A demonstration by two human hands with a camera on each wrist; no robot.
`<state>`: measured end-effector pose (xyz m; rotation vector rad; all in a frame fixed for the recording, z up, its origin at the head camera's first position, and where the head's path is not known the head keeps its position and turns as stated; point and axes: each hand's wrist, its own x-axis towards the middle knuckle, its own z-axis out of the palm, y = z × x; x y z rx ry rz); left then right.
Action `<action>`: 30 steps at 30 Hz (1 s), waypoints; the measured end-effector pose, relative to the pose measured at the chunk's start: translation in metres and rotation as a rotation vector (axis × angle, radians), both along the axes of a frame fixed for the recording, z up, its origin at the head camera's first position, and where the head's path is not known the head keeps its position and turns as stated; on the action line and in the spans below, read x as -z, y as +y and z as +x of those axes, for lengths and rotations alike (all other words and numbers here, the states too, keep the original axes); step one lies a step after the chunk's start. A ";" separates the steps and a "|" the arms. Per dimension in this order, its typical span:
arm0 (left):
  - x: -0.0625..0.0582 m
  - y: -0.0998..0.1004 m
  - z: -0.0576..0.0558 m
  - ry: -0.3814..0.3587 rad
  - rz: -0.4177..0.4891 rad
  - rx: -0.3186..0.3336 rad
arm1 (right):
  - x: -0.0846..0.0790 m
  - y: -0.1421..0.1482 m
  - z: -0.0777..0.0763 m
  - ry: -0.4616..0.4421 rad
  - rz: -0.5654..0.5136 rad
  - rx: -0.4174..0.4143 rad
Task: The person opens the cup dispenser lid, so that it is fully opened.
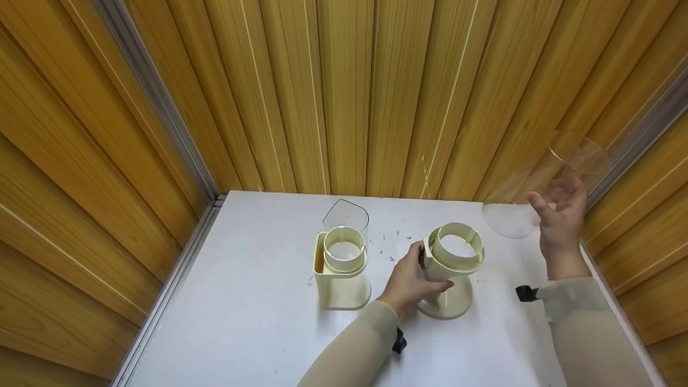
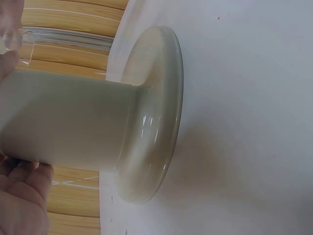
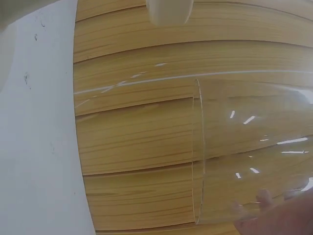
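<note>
My left hand [image 1: 411, 279] grips the upright body of a cream plastic stand [image 1: 457, 301], thumb across its front. The stand has an open ring at the top and a wide round foot close over the white table; in the left wrist view its smooth column [image 2: 68, 117] lies between thumb and fingers. Up at the right, my right hand [image 1: 561, 215] holds a clear plastic cylinder [image 1: 529, 185], tilted and clear of the table. The right wrist view shows the cylinder's thin open rim [image 3: 198, 152], with fingertips [image 3: 264, 198] seen through or beside its wall.
A second cream stand [image 1: 344, 293] with a ring top and side pocket stands left of the held one. Behind its ring rises a clear panel [image 1: 344, 215]. Small crumbs dot the white table [image 1: 258, 301]. Wood-patterned walls [image 1: 344, 97] enclose the back and sides.
</note>
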<state>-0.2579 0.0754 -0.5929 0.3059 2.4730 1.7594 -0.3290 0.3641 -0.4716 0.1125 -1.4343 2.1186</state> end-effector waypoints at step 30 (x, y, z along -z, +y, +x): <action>0.003 0.000 -0.002 0.005 -0.026 -0.013 | 0.055 0.040 -0.016 -0.518 0.213 0.111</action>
